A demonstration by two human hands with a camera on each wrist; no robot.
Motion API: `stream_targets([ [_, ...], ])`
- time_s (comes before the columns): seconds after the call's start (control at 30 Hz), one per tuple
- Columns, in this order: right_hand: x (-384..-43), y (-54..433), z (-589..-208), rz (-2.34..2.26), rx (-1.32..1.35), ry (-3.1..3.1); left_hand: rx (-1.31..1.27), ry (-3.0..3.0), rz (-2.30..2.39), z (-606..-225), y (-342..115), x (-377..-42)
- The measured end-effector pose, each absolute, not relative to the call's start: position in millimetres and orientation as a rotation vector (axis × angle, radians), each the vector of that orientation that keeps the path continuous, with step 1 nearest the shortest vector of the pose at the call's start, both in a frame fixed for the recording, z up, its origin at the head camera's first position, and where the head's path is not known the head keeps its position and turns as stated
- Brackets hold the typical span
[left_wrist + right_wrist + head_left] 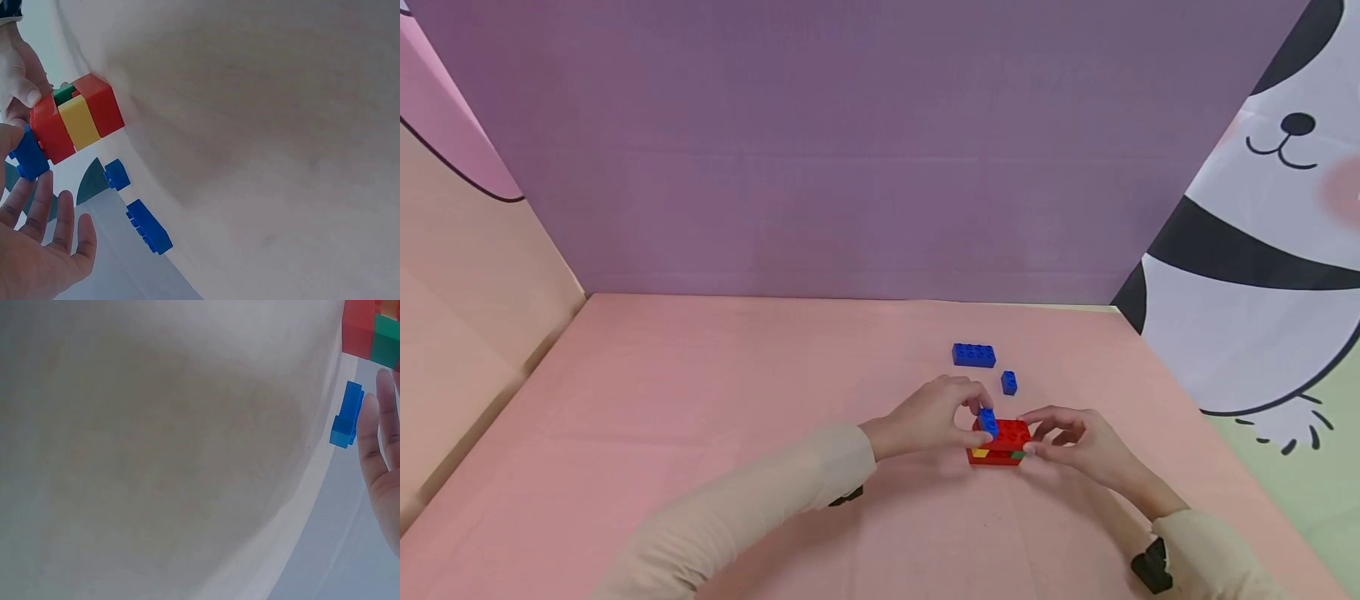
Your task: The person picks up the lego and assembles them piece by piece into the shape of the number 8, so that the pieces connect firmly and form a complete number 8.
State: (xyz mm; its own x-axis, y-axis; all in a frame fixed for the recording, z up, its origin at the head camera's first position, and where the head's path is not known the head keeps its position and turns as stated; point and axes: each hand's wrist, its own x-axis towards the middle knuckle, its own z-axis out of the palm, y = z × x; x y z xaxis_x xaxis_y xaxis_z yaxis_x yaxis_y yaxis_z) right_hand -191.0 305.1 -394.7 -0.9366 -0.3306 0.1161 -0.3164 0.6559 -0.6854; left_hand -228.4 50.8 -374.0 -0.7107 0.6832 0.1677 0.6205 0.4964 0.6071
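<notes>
And here's the left hand, thumb and finger pinching a small blue plastic two-stud brick atop the left of the red, yellow and green plastic stack, other fingers spread! The right hand pinches the stack's right end. Just beyond, a spare little blue brick; farther left, a long blue eight-stud brick.

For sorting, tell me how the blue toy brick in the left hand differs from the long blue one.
The small blue toy brick has two studs; the long blue toy brick has two rows of four. The left hand pinches the small one; the long one lies loose. Both are blue.
</notes>
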Motion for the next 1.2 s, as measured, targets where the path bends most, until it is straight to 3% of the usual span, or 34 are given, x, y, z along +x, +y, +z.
stream_targets([
  [1.2,-195.2,309.3,-399.6,-1.180,-0.574,2.848,1.095,2.606,1.094,-378.0,55.4,-228.0],
])
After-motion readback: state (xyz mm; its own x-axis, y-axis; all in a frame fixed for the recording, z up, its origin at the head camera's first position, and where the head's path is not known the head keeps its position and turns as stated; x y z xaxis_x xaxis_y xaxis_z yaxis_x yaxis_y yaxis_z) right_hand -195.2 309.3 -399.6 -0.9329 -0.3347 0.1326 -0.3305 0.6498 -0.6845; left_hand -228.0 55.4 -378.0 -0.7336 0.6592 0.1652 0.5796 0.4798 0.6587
